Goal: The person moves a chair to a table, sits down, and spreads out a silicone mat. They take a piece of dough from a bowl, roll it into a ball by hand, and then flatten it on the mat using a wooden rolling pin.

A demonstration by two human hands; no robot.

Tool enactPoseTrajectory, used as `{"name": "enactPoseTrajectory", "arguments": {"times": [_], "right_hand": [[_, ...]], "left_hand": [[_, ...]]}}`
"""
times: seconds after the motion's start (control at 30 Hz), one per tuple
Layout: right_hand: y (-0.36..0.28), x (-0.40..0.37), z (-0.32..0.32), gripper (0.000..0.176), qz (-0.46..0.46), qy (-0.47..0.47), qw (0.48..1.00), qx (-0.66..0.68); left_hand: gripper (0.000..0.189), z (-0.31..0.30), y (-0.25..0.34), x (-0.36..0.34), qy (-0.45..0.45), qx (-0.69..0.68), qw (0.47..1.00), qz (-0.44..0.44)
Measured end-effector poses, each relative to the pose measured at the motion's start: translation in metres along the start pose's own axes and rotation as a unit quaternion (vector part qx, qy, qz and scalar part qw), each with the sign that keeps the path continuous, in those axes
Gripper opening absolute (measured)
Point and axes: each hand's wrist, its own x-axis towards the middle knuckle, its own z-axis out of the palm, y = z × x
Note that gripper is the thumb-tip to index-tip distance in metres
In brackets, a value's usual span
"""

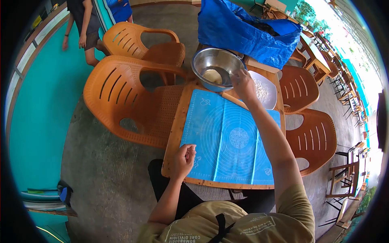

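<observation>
A steel mixing bowl point(201, 60) stands at the far end of the mat, with a pale lump of dough point(212, 76) inside. My right hand point(244, 85) is stretched out to the bowl's right rim, its fingers bent together; whatever they may hold is hidden. Just beyond that hand lies a white plate point(272, 92) with white flour point(262, 90) on it. Partly under my right forearm is a wooden rolling pin point(234, 99). My left hand point(185, 161) hovers by the near left edge of the blue silicone mat point(210, 133), fingers curled, nothing visible in them.
The wooden table point(172, 156) carries a large blue bag point(247, 36) at its far end. Orange plastic chairs point(121, 101) stand along the left, with brown chairs point(314, 137) on the right. A person point(87, 28) is at the upper left, near the turquoise wall.
</observation>
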Motion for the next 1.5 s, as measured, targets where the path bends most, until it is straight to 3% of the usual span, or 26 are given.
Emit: {"name": "enactPoseTrajectory", "arguments": {"times": [0.07,0.1,0.17,0.3,0.37,0.5,0.57,0.7,0.9,0.97,1.0,1.03,1.07,1.1,1.13,1.17,1.3,1.37,1.5], "right_hand": [[0.003,0.021,0.028,0.037,0.026,-0.107,0.994,0.019],[0.005,0.031,0.045,0.037,0.026,-0.107,0.994,0.02],[0.019,0.045,0.077,0.056,0.152,-0.228,0.961,-0.039],[0.033,0.067,0.096,0.066,0.157,-0.331,0.929,-0.049],[0.035,0.073,0.102,0.067,0.19,-0.424,0.883,-0.063],[0.043,0.068,0.117,0.063,0.221,-0.429,0.875,-0.033],[0.051,0.061,0.119,0.052,0.176,-0.358,0.916,-0.034],[0.061,0.053,0.129,0.036,0.148,-0.3,0.941,-0.049],[0.059,0.054,0.125,0.026,0.26,-0.21,0.939,0.082],[0.071,0.059,0.138,0.025,0.369,-0.189,0.905,0.098],[0.079,0.059,0.14,0.025,0.369,-0.188,0.905,0.097],[0.084,0.06,0.136,0.027,0.114,-0.235,0.964,-0.06],[0.087,0.061,0.135,0.031,-0.152,-0.258,0.93,-0.212],[0.088,0.06,0.136,0.031,-0.153,-0.257,0.93,-0.212],[0.069,0.062,0.127,0.031,0.075,-0.267,0.954,-0.11],[0.062,0.063,0.126,0.033,0.296,-0.261,0.919,0.0],[0.061,0.068,0.136,0.037,0.269,-0.303,0.913,-0.05],[0.057,0.07,0.138,0.036,0.357,-0.319,0.875,-0.071],[0.043,0.076,0.125,0.04,0.39,-0.384,0.835,-0.058]], "left_hand": [[0.015,0.0,0.003,-0.001,0.006,0.008,1.0,0.007],[0.014,-0.001,0.005,0.0,0.004,0.015,1.0,0.018],[0.013,-0.002,0.007,0.002,0.001,0.033,0.999,0.026],[0.012,-0.003,0.012,0.005,-0.005,0.066,0.997,0.048],[0.011,-0.005,0.013,0.007,-0.008,0.074,0.996,0.051],[0.01,-0.004,0.017,0.009,-0.012,0.075,0.996,0.051],[0.01,-0.002,0.015,0.01,-0.013,0.068,0.996,0.049],[0.01,-0.004,0.012,0.009,-0.031,0.085,0.995,0.042],[0.01,-0.003,0.009,0.01,-0.02,0.075,0.996,0.053],[0.01,-0.003,0.01,0.01,-0.019,0.076,0.996,0.053],[0.01,-0.003,0.011,0.009,-0.017,0.076,0.996,0.052],[0.01,-0.002,0.011,0.009,-0.016,0.075,0.996,0.053],[0.01,-0.003,0.012,0.009,-0.014,0.073,0.996,0.053],[0.01,-0.003,0.013,0.009,-0.013,0.071,0.996,0.053],[0.01,-0.003,0.013,0.009,-0.011,0.071,0.996,0.054],[0.01,-0.003,0.012,0.009,-0.013,0.07,0.996,0.053],[0.011,-0.004,0.017,0.009,-0.013,0.062,0.997,0.045],[0.011,-0.004,0.018,0.009,-0.013,0.06,0.997,0.047],[0.011,-0.005,0.014,0.008,-0.015,0.067,0.997,0.044]]}}
